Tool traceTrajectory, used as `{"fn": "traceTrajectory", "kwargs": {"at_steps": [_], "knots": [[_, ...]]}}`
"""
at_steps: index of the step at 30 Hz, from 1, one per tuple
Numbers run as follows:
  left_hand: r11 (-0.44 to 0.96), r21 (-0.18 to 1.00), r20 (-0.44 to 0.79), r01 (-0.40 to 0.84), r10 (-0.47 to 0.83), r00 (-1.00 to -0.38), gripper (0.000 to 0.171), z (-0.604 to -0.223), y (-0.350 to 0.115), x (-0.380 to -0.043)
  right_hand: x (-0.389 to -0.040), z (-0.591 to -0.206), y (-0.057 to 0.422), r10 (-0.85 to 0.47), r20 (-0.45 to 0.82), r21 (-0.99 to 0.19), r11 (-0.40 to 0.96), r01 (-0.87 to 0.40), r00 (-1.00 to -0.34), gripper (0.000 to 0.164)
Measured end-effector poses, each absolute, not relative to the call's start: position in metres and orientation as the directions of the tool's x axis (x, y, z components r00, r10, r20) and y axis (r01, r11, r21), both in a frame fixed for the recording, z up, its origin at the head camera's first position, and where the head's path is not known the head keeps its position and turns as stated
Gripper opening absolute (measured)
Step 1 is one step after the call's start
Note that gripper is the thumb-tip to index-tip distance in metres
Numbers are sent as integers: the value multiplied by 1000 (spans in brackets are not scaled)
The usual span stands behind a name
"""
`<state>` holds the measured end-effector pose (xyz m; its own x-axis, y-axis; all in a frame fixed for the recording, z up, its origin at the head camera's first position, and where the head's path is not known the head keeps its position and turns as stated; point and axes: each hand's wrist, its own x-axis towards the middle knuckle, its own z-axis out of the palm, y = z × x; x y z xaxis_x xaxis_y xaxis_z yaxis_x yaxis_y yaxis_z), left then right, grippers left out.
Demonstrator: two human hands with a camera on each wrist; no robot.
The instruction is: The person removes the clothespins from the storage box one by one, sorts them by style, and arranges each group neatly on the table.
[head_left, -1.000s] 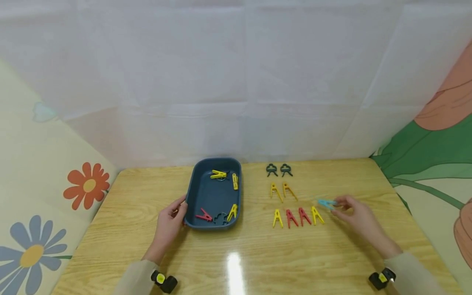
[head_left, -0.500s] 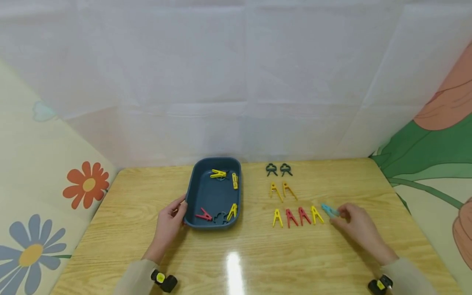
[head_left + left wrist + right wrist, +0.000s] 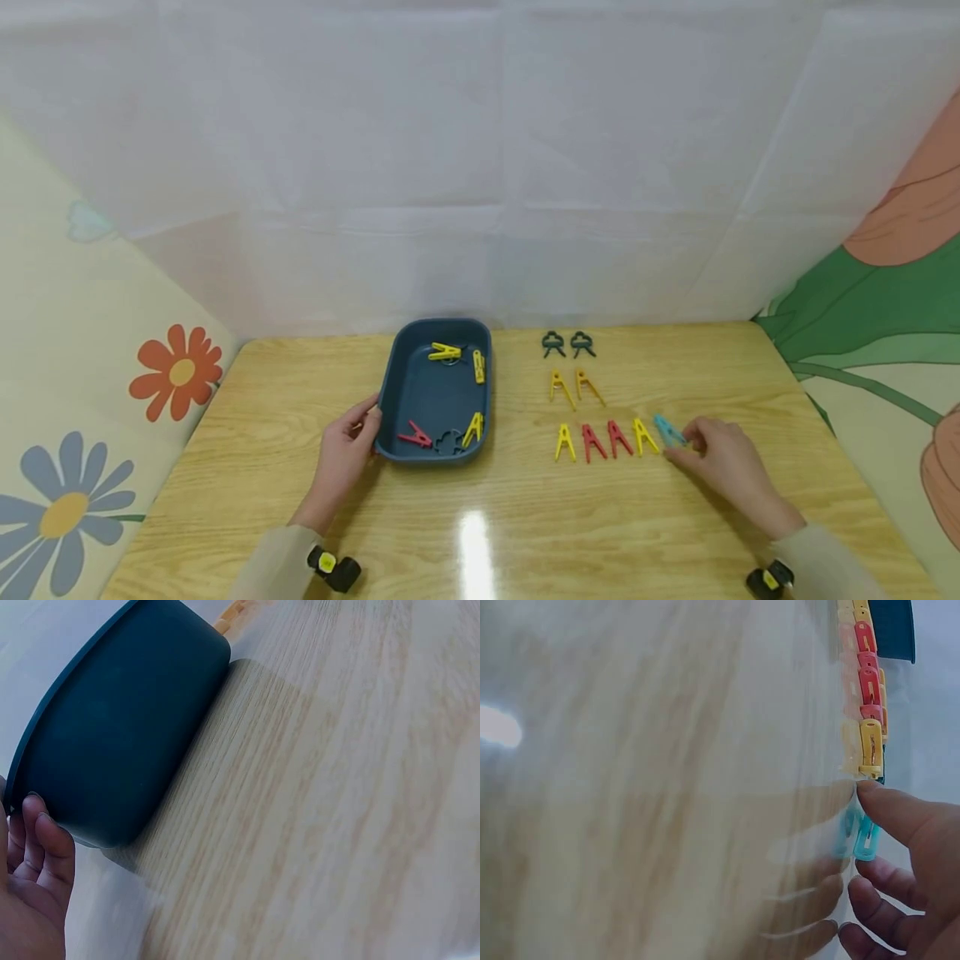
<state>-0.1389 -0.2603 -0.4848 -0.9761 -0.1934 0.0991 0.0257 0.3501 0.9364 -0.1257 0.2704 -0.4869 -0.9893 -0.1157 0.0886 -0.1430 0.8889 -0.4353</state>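
In the head view, my left hand (image 3: 343,454) grips the left rim of a dark blue tray (image 3: 435,398), its thumb on the edge; the left wrist view shows fingers curled against the tray's outer wall (image 3: 112,727). Several yellow clothespins, a red clothespin (image 3: 416,434) and dark clips lie inside. My right hand (image 3: 731,471) pinches a light blue clothespin (image 3: 667,428) at the right end of a row on the table. In the right wrist view, this clothespin (image 3: 866,840) sits between thumb and fingers, beside a yellow clothespin (image 3: 871,746).
Left of the blue one, the row has two yellow and two red clothespins (image 3: 592,443). Behind it lie two orange-yellow clothespins (image 3: 561,390), then two dark clips (image 3: 553,344). A white sheet (image 3: 495,250) stands along the back edge of the wooden table (image 3: 360,533).
My right hand has brought the blue clothespin down to the row's end and turned it, so its legs point toward the front. The left hand and tray have stayed put.
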Motion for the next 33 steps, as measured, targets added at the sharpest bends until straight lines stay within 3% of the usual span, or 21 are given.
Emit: {"fn": "traceTrajectory", "kwargs": {"at_steps": [13, 33], "knots": [[353, 935, 101, 30, -184, -978, 36, -483, -260, -139, -122, -485, 269, -136, 82, -363, 919, -157, -987, 32], [336, 941, 93, 30, -174, -980, 37, -481, -260, -138, -120, -486, 266, -142, 95, -344, 924, -167, -985, 34]]}}
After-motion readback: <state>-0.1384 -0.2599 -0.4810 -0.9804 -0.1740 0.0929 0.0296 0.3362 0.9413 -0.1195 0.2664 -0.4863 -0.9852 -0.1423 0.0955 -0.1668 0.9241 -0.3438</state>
